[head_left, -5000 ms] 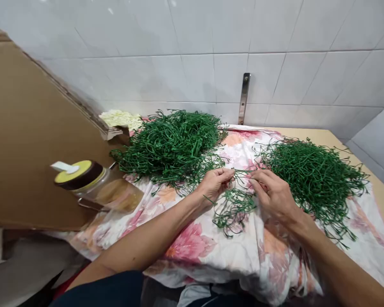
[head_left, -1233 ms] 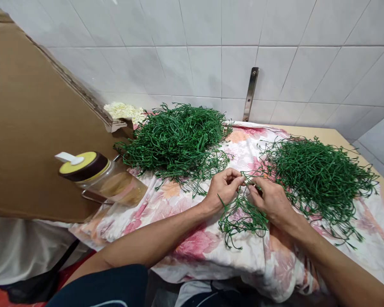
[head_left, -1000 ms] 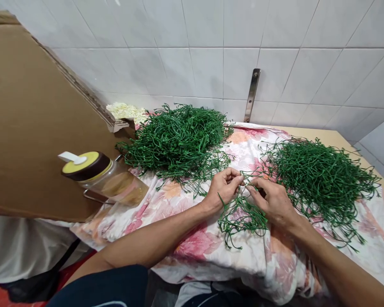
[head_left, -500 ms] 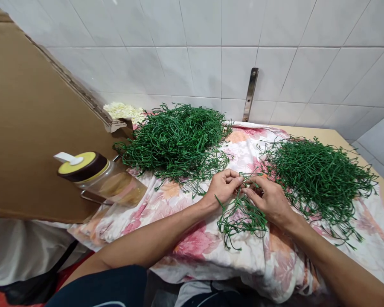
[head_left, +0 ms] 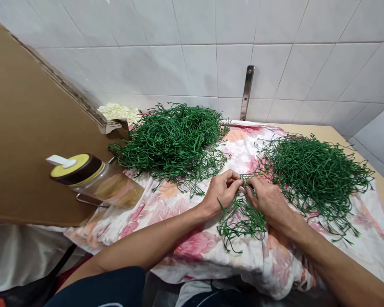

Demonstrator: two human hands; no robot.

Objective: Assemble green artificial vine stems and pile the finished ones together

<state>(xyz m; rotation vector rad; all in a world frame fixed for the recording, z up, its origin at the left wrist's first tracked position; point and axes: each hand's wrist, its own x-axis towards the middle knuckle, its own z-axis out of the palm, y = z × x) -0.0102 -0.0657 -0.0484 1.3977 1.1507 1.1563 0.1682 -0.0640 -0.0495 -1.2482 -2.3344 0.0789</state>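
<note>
"Where are the stems being worked on?"

"The thin green stems (head_left: 250, 174) are at the fingertips, just right of the middle of the frame. The left hand (head_left: 220, 192) has its thumb and forefinger nearly closed on them, and the right hand (head_left: 269, 199) faces it with its fingers drawn into a similar pinch. I can't tell how many stems either one has."

"Why such a small grip?"

"I'd say because they're slender and tangle easily; a whole fist would hide them and might crush them. With the two pinches so close, only a short length has to be controlled."

"And the little bunch (head_left: 243, 224) below?"

"It lies loose on the flowered cloth (head_left: 243, 147), beneath the hands, probably so that nothing needs a long reach. The left heap (head_left: 176, 140) sits toward the upper middle, the right heap (head_left: 318, 175) at the right of the frame. The gap between them seems useful for keeping them from mixing."

"What's the cloth for?"

"It covers much of the desk (head_left: 323, 130), perhaps to keep the stems off the bare top."

"That bottle (head_left: 110, 187)?"

"Left of the frame, beside the cardboard (head_left: 35, 128), apart from both hands. That looks sensible: the forearms have room and are less likely to knock it."
</note>
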